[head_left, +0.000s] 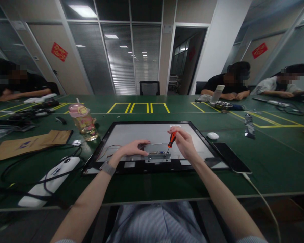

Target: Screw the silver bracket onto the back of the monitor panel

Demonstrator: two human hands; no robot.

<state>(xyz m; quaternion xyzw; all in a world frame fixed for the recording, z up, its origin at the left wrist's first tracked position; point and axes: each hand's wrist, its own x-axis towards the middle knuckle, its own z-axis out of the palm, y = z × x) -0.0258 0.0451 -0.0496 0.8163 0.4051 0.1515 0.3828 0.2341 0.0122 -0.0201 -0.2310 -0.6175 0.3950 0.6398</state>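
Note:
A flat display panel (121, 133) with a black frame lies face down on the green table in front of me. A small grey metal board cover (157, 150) with connectors sits on its near middle. My left hand (133, 148) rests on the panel with its fingers flat against the cover's left end. My right hand (183, 141) is closed round an orange-handled screwdriver (172, 139), its tip pointing down at the cover's right side. Thin wires (108, 150) run over the panel to the left of my left hand.
A black phone (231, 157) with a white cable lies right of the panel, a white mouse (213, 135) behind it. A pink-lidded bottle (82, 122), brown paper bag (27, 143), black cables and a white device (50, 179) lie left. Other people sit along the far side.

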